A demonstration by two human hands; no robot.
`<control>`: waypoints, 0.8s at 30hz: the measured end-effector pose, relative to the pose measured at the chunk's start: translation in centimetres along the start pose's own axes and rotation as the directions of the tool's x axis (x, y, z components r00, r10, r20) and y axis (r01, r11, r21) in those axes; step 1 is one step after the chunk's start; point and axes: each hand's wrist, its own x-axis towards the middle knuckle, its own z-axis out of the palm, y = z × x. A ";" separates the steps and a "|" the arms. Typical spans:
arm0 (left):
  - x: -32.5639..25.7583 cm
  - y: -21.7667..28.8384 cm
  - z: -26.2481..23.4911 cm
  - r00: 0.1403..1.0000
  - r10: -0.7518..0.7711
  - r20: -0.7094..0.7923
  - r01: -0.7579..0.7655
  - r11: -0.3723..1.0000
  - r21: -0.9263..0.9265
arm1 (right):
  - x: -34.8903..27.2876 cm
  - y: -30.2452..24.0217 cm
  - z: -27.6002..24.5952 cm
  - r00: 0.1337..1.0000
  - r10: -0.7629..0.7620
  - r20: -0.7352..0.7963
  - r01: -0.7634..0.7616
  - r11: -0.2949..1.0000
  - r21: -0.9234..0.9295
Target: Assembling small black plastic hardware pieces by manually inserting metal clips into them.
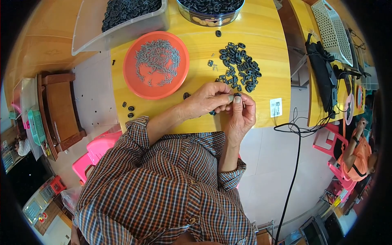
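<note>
A small black plastic part (pixel 237 94) is pinched at the fingertips of both hands, just above the near edge of the yellow table. My left hand (pixel 209 100) reaches in from the left, its fingers closed and its thumb against the part. My right hand (pixel 242 115) is closed with thumb and fingers on the part's right side; fingers cover most of it. Just beyond the hands is a loose pile of black oval parts (pixel 241 63), several showing two holes. An orange-red round tray (pixel 128 77) to the left holds many small grey pins or screws (pixel 163 55), too small to tell which.
Behind the tray stands a clear plastic bin (pixel 122 36) full of black parts, beside a round tin (pixel 212 20) of similar pieces. A white label (pixel 276 107) lies at the table's right edge. A black cable (pixel 295 163) hangs down. Far right sits another person (pixel 356 157).
</note>
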 end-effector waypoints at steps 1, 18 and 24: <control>0.0 -0.3 0.1 0.999 0.046 0.009 -0.045 0.997 -0.063 | -0.1 0.0 0.0 0.999 0.034 0.018 -0.035 0.997 0.063; -0.4 -0.7 0.4 0.963 0.243 -0.120 -0.237 0.969 0.063 | -0.3 -0.7 0.2 0.990 0.115 -0.078 -0.108 0.990 0.093; -0.4 -0.4 0.0 0.962 0.222 -0.160 -0.213 0.975 0.069 | -0.4 -1.0 0.1 0.984 0.160 -0.074 -0.154 0.985 0.082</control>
